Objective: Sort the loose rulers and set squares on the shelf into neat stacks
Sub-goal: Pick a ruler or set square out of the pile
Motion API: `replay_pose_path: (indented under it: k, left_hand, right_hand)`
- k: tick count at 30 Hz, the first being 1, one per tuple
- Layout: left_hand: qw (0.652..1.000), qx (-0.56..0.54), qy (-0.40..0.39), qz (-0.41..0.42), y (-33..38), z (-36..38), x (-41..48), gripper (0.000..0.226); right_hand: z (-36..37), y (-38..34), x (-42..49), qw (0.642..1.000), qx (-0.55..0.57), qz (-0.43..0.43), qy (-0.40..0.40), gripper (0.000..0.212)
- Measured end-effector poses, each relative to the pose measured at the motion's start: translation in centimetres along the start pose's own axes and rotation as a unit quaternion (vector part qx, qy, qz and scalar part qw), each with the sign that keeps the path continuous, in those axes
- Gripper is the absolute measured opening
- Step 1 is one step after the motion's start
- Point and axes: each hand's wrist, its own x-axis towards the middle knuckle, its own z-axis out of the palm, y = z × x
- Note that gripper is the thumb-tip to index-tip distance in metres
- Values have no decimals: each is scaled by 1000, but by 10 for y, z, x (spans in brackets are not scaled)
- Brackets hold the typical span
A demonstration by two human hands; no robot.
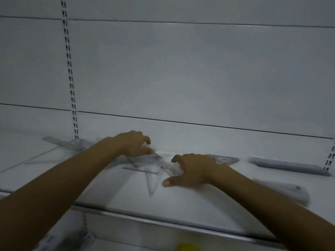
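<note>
White shelf (108, 192), blurred clear set squares (154, 166), left hand (134, 144), right hand (190, 169) clawed over them, each grip's hold unclear.

Dim, flat, bluish-grey light with no visible source; shadows are faint and soft. Motion blur softens the whole frame, worst on the clear plastic rulers (288, 165) at far right. Wide-angle distortion bends the slotted white upright (69, 69) at left.

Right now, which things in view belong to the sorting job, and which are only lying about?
Belong to the job: transparent plastic set squares piled in the middle; transparent rulers at the left; transparent rulers at the right; white shelf.
Just lying about: small yellow object below; slotted white upright.
</note>
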Motion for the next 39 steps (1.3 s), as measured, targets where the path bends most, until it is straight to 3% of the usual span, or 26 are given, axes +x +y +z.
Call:
replay_pose_path:
  k: [3,5,9,13,15,20,24,26,29,32,37,39]
  left_hand:
    - [996,-80,-35,-28,-54,20,-24,123]
    - [992,-105,-65,-24,-75,34,-37,134]
    - [994,-97,-24,35,-85,51,-37,121]
    - [982,-120,76,127,-79,53,-21,60]
    - [965,-128,136,182,-74,60,-21,41]
    - [909,-236,240,248,-67,63,-30,38]
    - [870,-297,279,276,-65,65,-26,43]
    - [849,-333,304,276,-63,64,-25,39]
    - [806,-389,364,258,-61,52,-27,37]
    - [736,-480,415,234,-63,41,-32,29]
    - [585,-678,408,174,-65,21,-42,20]
    - [542,-729,391,149,-65,17,-44,19]
  right_hand:
    - [6,-20,23,999,20,36,26,74]
    - [9,-34,37,996,40,65,47,63]
    - [9,-53,57,989,58,120,67,49]
    - [17,-57,64,968,154,163,111,36]
    - [30,-58,61,941,235,179,166,29]
    - [35,-58,49,868,348,187,301,13]
    - [35,-65,49,870,323,162,334,8]
    - [34,-70,49,875,320,136,337,15]
    - [29,-79,50,902,297,90,300,41]
    - [20,-88,59,924,251,51,283,57]
    - [5,-108,84,934,205,38,290,69]
    - [2,-115,95,923,229,24,308,57]
